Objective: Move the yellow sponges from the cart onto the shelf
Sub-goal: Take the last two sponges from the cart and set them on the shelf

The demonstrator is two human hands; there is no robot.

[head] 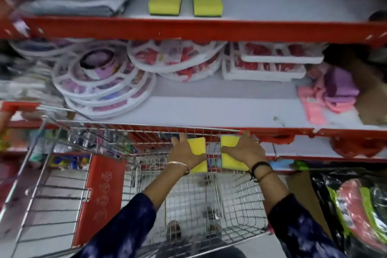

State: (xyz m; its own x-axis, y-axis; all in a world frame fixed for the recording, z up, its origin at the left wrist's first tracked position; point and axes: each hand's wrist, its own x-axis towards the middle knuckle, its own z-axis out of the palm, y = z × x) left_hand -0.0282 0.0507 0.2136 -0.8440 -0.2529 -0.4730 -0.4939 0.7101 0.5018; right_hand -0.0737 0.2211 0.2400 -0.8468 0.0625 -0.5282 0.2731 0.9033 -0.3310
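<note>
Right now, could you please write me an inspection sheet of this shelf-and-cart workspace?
Surface: grey top shelf with red edge, mostly bare on the right.
Job's things: two yellow rectangular sponges side by side on that shelf; two more yellow sponges held over the wire shopping cart.
Clutter: folded grey cloths; white round packaged racks; pink and purple cloths.
Grippers: left hand and right hand each grip one sponge.
Cables: nothing seen.
Surroundings: lower shelves stocked; image blurred.

Cart (62, 174) shiny wire metal w/ red plastic; sponges (165, 1) matt foam.
</note>
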